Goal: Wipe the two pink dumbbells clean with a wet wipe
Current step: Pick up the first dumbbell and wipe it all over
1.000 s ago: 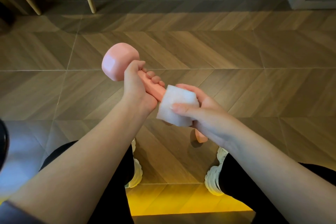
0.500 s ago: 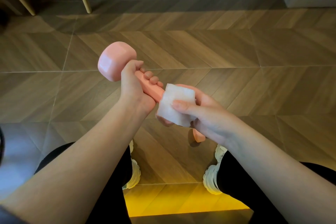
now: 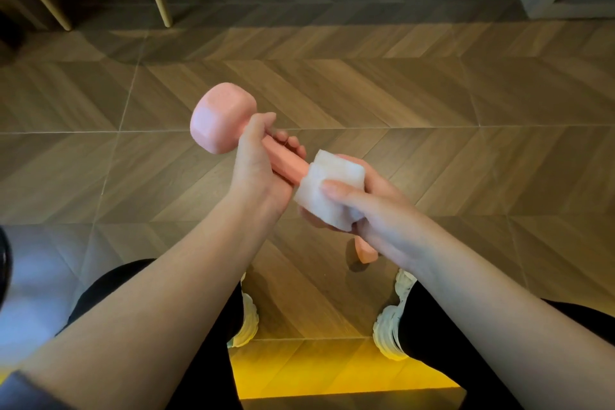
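While the pink dumbbell (image 3: 223, 119) is held above the wooden floor (image 3: 432, 110), its long axis is slanted from the far-left head down to the near-right one, mostly hidden. The upper handle is gripped by the left hand (image 3: 258, 173); just below, the wet wipe (image 3: 327, 191) is wrapped round the bar and clasped by the right hand (image 3: 379, 216), judged better placed for the next stroke. A smooth, matte surface is shown; no second dumbbell is seen.
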The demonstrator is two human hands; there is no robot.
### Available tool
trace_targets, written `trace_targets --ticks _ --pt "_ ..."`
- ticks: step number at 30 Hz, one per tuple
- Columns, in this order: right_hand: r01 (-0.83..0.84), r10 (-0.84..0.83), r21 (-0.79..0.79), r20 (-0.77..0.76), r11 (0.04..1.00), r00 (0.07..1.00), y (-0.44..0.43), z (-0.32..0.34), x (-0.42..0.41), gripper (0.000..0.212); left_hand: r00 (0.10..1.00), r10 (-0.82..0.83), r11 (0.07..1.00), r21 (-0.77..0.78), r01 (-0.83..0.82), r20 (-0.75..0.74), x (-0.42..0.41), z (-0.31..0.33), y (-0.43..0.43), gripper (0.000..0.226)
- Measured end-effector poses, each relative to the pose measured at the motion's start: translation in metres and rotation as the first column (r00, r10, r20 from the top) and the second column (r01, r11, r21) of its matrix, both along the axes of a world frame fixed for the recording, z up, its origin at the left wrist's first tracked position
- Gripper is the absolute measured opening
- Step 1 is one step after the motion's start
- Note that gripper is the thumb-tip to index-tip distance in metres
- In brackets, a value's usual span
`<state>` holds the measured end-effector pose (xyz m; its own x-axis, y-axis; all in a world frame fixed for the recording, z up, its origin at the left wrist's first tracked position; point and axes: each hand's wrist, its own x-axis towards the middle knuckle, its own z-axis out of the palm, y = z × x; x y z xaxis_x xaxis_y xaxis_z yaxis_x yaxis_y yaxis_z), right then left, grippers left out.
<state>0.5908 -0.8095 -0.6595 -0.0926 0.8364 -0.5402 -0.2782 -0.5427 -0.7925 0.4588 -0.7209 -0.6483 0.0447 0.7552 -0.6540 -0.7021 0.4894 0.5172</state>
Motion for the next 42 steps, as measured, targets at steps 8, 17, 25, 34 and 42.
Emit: trace_targets --ticks 8,17,25,34,42 --pt "-0.026 0.026 0.023 -0.021 0.999 0.999 0.003 0.006 0.005 0.039 1.0 -0.012 1.0 -0.009 0.011 -0.027 0.0 0.002 0.003 0.023" --pt "-0.027 0.017 0.063 0.154 0.998 0.988 0.001 -0.004 -0.005 0.049 1.0 -0.017 0.998 -0.057 0.016 -0.016 -0.003 -0.001 0.0 0.028" --pt "0.075 -0.077 -0.033 -0.073 0.997 0.994 0.004 0.001 0.01 0.037 0.999 -0.035 0.999 0.011 0.035 -0.032 0.001 0.004 0.004 0.025" --pt "-0.179 0.177 -0.055 -0.043 0.982 0.983 0.003 0.002 0.005 0.068 1.0 -0.009 1.0 0.015 0.009 -0.009 -0.005 0.003 0.002 0.03" --pt "-0.137 0.135 0.013 0.12 0.99 0.984 0.004 -0.001 0.007 0.064 0.999 0.032 0.997 -0.071 -0.031 0.013 -0.001 -0.002 0.002 0.029"
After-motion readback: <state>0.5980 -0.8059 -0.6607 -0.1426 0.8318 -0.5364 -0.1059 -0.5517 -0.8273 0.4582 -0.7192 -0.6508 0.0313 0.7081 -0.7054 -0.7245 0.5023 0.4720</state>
